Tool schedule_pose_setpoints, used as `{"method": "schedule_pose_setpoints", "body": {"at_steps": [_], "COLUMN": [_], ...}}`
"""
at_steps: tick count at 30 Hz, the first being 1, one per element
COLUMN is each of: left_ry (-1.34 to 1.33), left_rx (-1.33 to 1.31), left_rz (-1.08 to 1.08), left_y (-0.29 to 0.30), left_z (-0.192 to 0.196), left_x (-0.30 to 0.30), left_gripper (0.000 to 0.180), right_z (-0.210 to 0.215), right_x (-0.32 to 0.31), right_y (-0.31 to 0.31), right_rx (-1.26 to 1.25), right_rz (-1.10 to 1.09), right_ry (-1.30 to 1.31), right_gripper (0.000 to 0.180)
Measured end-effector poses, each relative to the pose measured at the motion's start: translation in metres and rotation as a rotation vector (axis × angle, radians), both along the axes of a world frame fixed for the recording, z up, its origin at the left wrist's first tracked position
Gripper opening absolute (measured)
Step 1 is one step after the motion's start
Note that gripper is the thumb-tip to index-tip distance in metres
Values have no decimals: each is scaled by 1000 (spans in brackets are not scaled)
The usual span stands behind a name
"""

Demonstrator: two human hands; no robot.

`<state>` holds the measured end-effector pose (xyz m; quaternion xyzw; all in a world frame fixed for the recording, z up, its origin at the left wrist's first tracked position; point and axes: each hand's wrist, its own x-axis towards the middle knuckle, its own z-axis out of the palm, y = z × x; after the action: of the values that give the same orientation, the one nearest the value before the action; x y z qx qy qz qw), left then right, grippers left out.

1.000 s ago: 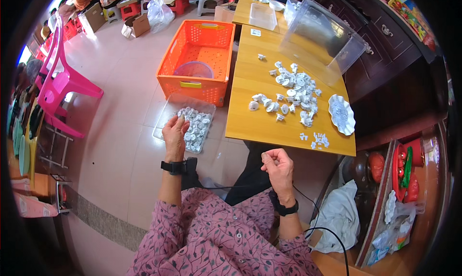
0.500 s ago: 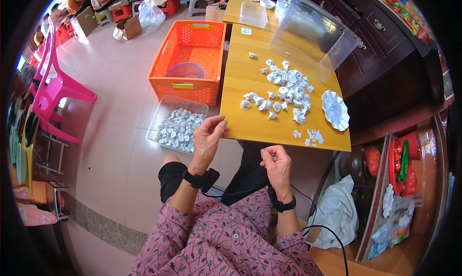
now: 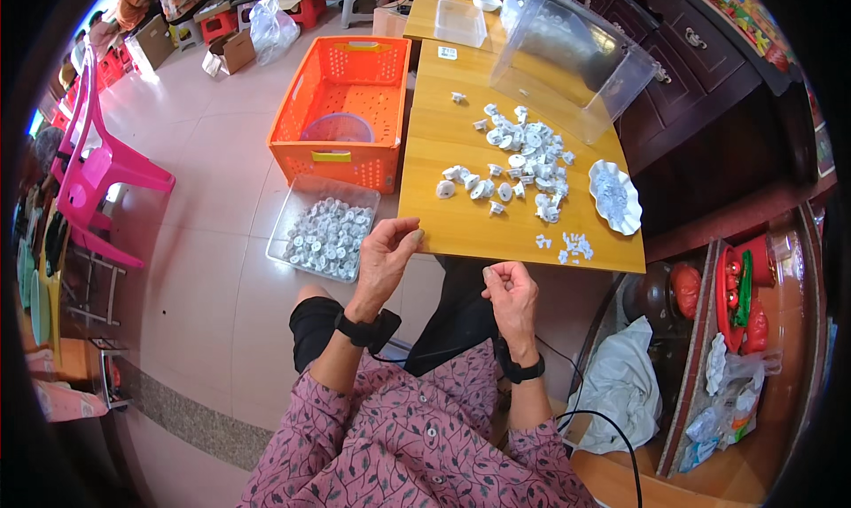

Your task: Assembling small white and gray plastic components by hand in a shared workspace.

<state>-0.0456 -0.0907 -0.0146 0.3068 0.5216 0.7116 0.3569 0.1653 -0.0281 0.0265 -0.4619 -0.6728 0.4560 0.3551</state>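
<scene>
**White plastic parts (image 3: 530,146): Two-Handed Handling Step**

At left, just beyond the left fingertips, a clear tub (image 3: 328,187) is standing low beside the table (image 3: 456,220) and is holding many similar white parts (image 3: 328,238). The left hand (image 3: 383,261) is hovering at the table's near edge. Its thumb and forefinger tips are lying close together; whether they are pinching a part cannot be told. The right hand (image 3: 512,302) is hanging just short of the same edge, with thumb and forefinger meeting and the other fingers curling; whether a small piece is between them cannot be told.

Step in hand (judgement): the person is apparently handling parts singly between the tabletop and the tub. Next move (judgement): the step is probably calling for the left fingertips to reach ahead to the pile for one part, while the right hand is staying ready.

Surface: yellow wood is carrying the loose pile ahead of the fingers. Small white pieces (image 3: 575,247) are lying ahead and right of the right fingertips; a clear box (image 3: 603,105) is standing behind the pile, and a scalloped dish (image 3: 630,227) is sitting farther right.

Room: a pink chair (image 3: 111,167) is standing well left of the fingers, an orange crate (image 3: 292,158) is sitting beyond the tub, and dark cabinets (image 3: 709,82) are lining the far right.
</scene>
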Motion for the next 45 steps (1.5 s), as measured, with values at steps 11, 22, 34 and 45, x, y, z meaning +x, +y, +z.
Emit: {"method": "schedule_pose_setpoints", "body": {"at_steps": [11, 22, 34, 45], "left_ry": [-46, -25, 230, 422], "left_rx": [-16, 0, -12, -22], "left_rz": [15, 1, 133, 189], "left_y": [-1, -1, 3, 0], "left_z": [3, -5, 0, 6], "left_x": [0, -2, 10, 12], "left_gripper": [21, 23, 17, 19], "right_z": [-6, -9, -13, -14], "right_x": [0, -4, 5, 12], "right_y": [-2, -4, -7, 29], "right_rx": [-45, -50, -62, 357], "right_rz": [30, 63, 21, -159], "right_ry": [-16, -47, -70, -152], "right_gripper": [17, 16, 16, 9]}}
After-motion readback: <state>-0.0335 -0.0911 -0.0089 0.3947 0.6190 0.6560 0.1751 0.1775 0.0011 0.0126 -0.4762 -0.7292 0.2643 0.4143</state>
